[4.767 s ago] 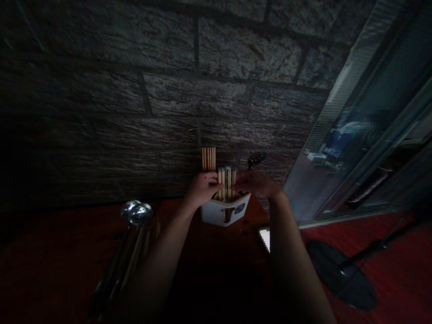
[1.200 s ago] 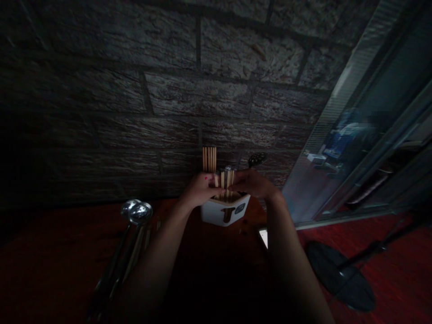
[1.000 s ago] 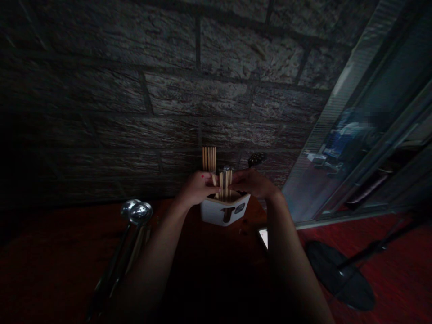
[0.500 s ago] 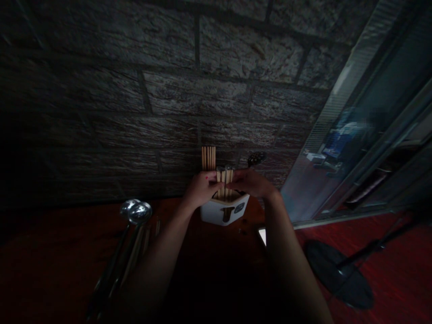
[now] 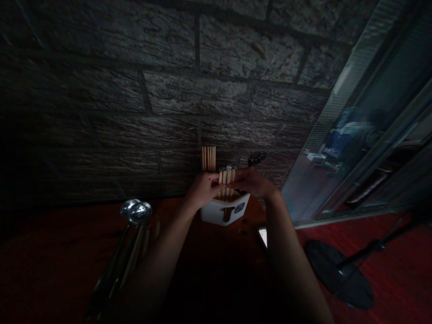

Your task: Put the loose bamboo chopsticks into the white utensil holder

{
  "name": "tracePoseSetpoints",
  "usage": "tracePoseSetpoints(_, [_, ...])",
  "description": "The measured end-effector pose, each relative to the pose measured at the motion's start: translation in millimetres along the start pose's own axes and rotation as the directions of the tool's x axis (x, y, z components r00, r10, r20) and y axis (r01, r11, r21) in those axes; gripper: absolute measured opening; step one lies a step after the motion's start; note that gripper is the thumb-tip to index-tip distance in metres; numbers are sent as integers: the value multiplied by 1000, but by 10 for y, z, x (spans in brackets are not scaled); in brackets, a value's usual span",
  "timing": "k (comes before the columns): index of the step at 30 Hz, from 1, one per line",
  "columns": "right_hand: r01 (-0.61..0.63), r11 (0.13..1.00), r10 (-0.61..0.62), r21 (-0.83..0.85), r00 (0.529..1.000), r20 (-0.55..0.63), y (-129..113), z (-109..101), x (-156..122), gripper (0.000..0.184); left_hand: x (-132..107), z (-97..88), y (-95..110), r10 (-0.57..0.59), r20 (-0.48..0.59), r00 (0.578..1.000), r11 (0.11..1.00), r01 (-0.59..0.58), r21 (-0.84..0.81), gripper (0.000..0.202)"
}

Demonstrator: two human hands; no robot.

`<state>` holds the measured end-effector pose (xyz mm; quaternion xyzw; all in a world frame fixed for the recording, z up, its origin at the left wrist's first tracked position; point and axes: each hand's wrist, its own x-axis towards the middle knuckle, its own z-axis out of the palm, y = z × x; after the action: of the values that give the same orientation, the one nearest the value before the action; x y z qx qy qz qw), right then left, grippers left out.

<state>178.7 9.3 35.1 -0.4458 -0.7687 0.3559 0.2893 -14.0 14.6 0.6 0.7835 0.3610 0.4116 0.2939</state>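
Note:
A white utensil holder [image 5: 216, 213] with a cutout in its front stands on the table against the wall. Several light chopsticks [image 5: 227, 180] rise upright in a bunch from its front part. My left hand [image 5: 204, 188] grips the bunch from the left, while my right hand [image 5: 251, 182] is closed on its right side; some of its fingers are hidden. Behind my left hand, a row of other chopsticks [image 5: 209, 158] stands upright. A dark slotted spoon [image 5: 257, 158] leans at the back right of the holder.
Metal ladles [image 5: 140, 212] and more sticks lie on the reddish table [image 5: 43, 252] at left. A phone [image 5: 263, 236] with a lit screen lies by my right forearm. A stone-block wall [image 5: 175, 99] rises behind. A round black stand base [image 5: 337, 274] rests on the red floor at right.
The bunch of chopsticks has shifted slightly to the right, and my left hand has moved slightly right with it. My right hand is nearly where it was.

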Motion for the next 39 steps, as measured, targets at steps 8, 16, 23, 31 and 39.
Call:
tracePoseSetpoints(8, [-2,1000,1,11,1000,15,-7,12,-12,29,-22,1,79,6,-23,1000,998,-4,69,16])
tracePoseSetpoints(16, [18,1000,-18,18,1000,1,46,6,8,30,-23,16,91,16,-28,999,996,-13,88,18])
tracePoseSetpoints(23, [-2,1000,1,-18,1000,-22,33,14,0,29,-7,20,54,-1,-24,1000,998,3,68,19])
tracePoseSetpoints(31, [-7,999,7,-32,1000,-6,45,-6,-3,30,-6,1,31,-13,20,1000,999,13,30,21])
tracePoseSetpoints(39, [18,999,-17,-36,1000,24,31,-2,10,26,6,9,-21,-10,15,1000,1000,10,-22,19])
